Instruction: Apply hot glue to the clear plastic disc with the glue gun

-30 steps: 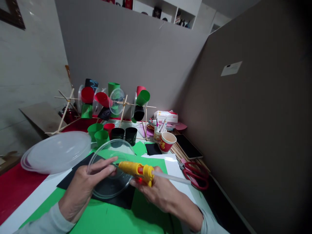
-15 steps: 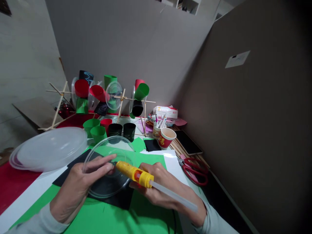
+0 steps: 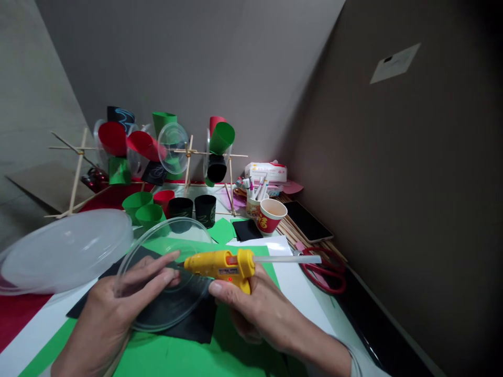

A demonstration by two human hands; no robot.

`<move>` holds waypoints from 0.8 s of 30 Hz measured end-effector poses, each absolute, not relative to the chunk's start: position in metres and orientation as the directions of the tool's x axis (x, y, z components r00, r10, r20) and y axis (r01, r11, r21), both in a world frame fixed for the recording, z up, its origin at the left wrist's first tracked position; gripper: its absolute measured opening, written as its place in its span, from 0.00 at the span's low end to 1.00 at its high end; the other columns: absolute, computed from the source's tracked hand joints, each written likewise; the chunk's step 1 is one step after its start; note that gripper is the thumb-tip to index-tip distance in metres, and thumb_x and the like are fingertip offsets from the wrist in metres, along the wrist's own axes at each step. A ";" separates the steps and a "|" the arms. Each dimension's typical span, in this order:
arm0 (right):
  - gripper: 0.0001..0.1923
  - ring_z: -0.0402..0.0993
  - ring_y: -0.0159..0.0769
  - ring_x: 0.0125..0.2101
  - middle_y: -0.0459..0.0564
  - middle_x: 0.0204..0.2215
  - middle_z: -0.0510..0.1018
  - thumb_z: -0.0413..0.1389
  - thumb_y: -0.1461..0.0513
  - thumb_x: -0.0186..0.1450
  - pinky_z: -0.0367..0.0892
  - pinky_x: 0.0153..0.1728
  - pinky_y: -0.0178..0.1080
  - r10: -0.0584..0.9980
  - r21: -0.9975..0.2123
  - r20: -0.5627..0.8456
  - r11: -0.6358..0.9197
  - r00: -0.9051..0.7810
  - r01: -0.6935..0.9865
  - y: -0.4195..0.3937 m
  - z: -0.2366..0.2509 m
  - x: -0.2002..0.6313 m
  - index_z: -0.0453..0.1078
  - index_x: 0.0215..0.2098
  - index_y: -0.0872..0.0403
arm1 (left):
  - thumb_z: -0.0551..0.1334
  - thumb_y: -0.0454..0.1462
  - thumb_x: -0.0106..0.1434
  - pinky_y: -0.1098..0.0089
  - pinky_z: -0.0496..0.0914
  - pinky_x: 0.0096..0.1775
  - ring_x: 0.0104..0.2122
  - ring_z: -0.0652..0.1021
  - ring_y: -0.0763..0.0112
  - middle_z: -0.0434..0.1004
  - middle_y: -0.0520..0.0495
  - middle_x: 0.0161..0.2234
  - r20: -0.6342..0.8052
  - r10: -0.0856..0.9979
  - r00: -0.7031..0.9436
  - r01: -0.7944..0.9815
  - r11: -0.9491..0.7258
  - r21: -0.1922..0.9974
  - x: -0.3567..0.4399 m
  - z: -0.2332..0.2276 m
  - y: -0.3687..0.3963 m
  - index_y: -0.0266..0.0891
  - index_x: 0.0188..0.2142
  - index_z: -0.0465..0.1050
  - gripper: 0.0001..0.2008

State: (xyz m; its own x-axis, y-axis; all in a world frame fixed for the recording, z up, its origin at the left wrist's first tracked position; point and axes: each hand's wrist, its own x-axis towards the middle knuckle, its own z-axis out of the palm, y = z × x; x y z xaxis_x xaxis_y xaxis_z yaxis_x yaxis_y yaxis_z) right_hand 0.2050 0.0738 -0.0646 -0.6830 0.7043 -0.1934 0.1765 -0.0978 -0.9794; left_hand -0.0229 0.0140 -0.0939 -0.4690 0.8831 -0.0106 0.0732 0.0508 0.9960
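Note:
My left hand [image 3: 129, 296] grips a clear round plastic lid [image 3: 183, 309] by its left side, tilting it above the table. Its fingers reach across the lid towards the centre. In my right hand [image 3: 257, 309] is a yellow hot glue gun [image 3: 220, 264], with a translucent glue stick [image 3: 288, 258] sticking out of its back and a small red light lit. The gun's nozzle points left and is close to the left fingertips at the lid's middle; whether it touches the lid I cannot tell. Beneath lie a black sheet [image 3: 192, 327] and a green sheet [image 3: 165, 356].
Behind stand green cups [image 3: 137, 201], black cups [image 3: 205, 209] and a wooden stick frame [image 3: 78, 173] bearing lids and coloured cups. Stacked clear lids [image 3: 70, 246] lie left. At right are a paper cup [image 3: 272, 214], a phone [image 3: 308, 221] and red-handled scissors [image 3: 326, 272].
My right hand has turned the glue gun, so its glue stick is now level instead of slanting down to the right. My left hand and the lid stay together; the view has shifted somewhat.

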 end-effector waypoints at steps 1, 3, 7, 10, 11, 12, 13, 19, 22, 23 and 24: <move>0.23 0.53 0.26 0.13 0.36 0.13 0.62 0.60 0.47 0.72 0.52 0.14 0.29 0.708 -0.976 -0.211 -0.119 -0.674 0.180 0.074 -0.064 0.205 0.80 0.54 0.54 | 0.78 0.63 0.42 0.89 0.69 0.48 0.42 0.84 0.72 0.90 0.55 0.37 0.005 0.881 -0.474 0.082 0.038 0.996 -0.020 -0.091 0.013 0.53 0.27 0.87 0.22; 0.24 0.54 0.27 0.15 0.36 0.14 0.61 0.59 0.46 0.72 0.53 0.15 0.30 0.700 -0.976 -0.206 -0.094 -0.684 0.197 0.074 -0.062 0.205 0.78 0.57 0.53 | 0.78 0.63 0.43 0.90 0.69 0.47 0.40 0.83 0.73 0.88 0.57 0.34 -0.021 0.877 -0.480 0.040 0.047 0.998 -0.016 -0.086 0.011 0.55 0.28 0.87 0.22; 0.19 0.57 0.32 0.24 0.43 0.26 0.67 0.57 0.48 0.72 0.56 0.23 0.35 0.710 -0.861 -0.093 0.295 -0.698 0.414 0.077 -0.062 0.208 0.79 0.49 0.52 | 0.82 0.58 0.39 0.86 0.71 0.47 0.45 0.82 0.68 0.89 0.55 0.39 -0.127 0.871 -0.475 -0.071 0.106 0.992 -0.019 -0.089 0.011 0.54 0.38 0.89 0.27; 0.10 0.58 0.35 0.28 0.46 0.30 0.71 0.59 0.53 0.70 0.55 0.28 0.38 0.705 -0.671 0.001 0.527 -0.709 0.523 0.081 -0.067 0.211 0.73 0.37 0.51 | 0.83 0.56 0.37 0.82 0.71 0.52 0.58 0.79 0.61 0.89 0.52 0.49 -0.144 0.872 -0.467 -0.079 0.121 0.990 -0.025 -0.097 0.015 0.52 0.39 0.89 0.29; 0.08 0.59 0.34 0.28 0.44 0.30 0.71 0.61 0.56 0.68 0.55 0.29 0.37 0.688 -0.647 0.006 0.556 -0.725 0.522 0.084 -0.069 0.213 0.71 0.37 0.50 | 0.83 0.56 0.37 0.81 0.71 0.53 0.61 0.78 0.59 0.88 0.52 0.51 -0.148 0.873 -0.465 -0.078 0.126 0.989 -0.026 -0.099 0.015 0.52 0.40 0.89 0.30; 0.07 0.59 0.34 0.28 0.43 0.28 0.70 0.62 0.58 0.65 0.54 0.29 0.37 0.664 -0.639 0.002 0.576 -0.748 0.510 0.086 -0.071 0.214 0.69 0.37 0.50 | 0.83 0.56 0.37 0.80 0.71 0.53 0.62 0.77 0.57 0.88 0.52 0.52 -0.147 0.875 -0.462 -0.077 0.125 0.989 -0.027 -0.100 0.016 0.52 0.40 0.89 0.30; 0.09 0.58 0.33 0.26 0.41 0.27 0.68 0.63 0.60 0.63 0.53 0.28 0.37 0.640 -0.634 0.005 0.596 -0.768 0.493 0.089 -0.074 0.215 0.68 0.37 0.50 | 0.83 0.56 0.38 0.79 0.71 0.54 0.62 0.78 0.56 0.88 0.52 0.53 -0.151 0.877 -0.456 -0.087 0.125 0.988 -0.026 -0.100 0.016 0.52 0.41 0.89 0.30; 0.13 0.56 0.31 0.24 0.39 0.24 0.63 0.63 0.59 0.60 0.50 0.27 0.37 0.584 -0.640 0.067 0.647 -0.809 0.414 0.096 -0.075 0.218 0.62 0.35 0.50 | 0.83 0.54 0.43 0.80 0.69 0.56 0.65 0.76 0.57 0.87 0.54 0.54 -0.156 0.897 -0.414 -0.108 0.122 0.987 -0.027 -0.100 0.017 0.53 0.42 0.88 0.26; 0.13 0.55 0.31 0.24 0.40 0.24 0.64 0.62 0.58 0.64 0.50 0.25 0.38 0.630 -0.681 0.039 0.585 -0.776 0.441 0.091 -0.070 0.214 0.60 0.34 0.49 | 0.83 0.55 0.43 0.78 0.71 0.55 0.66 0.75 0.55 0.87 0.53 0.54 -0.164 0.903 -0.398 -0.103 0.133 0.986 -0.031 -0.105 0.018 0.53 0.43 0.88 0.28; 0.13 0.55 0.32 0.25 0.42 0.26 0.65 0.61 0.55 0.67 0.51 0.26 0.38 0.649 -0.695 0.037 0.563 -0.760 0.448 0.089 -0.069 0.212 0.60 0.33 0.49 | 0.82 0.56 0.43 0.77 0.70 0.56 0.65 0.76 0.56 0.88 0.53 0.52 -0.158 0.901 -0.403 -0.098 0.130 0.987 -0.032 -0.106 0.018 0.54 0.44 0.88 0.28; 0.15 0.55 0.32 0.26 0.43 0.27 0.66 0.59 0.53 0.70 0.53 0.26 0.39 0.672 -0.718 0.037 0.533 -0.739 0.449 0.086 -0.068 0.210 0.61 0.32 0.49 | 0.82 0.58 0.43 0.76 0.69 0.56 0.62 0.79 0.58 0.89 0.53 0.49 -0.139 0.899 -0.416 -0.083 0.114 0.990 -0.031 -0.105 0.017 0.55 0.43 0.88 0.27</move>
State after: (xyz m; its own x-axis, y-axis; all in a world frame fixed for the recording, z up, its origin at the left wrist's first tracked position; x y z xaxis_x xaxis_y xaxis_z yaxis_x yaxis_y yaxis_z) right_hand 0.2104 0.0860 -0.0683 -0.7395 0.6722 0.0367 0.4487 0.5327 -0.7176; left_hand -0.0313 0.0175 -0.1054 -0.4158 0.8988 -0.1385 -0.0828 0.1143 0.9900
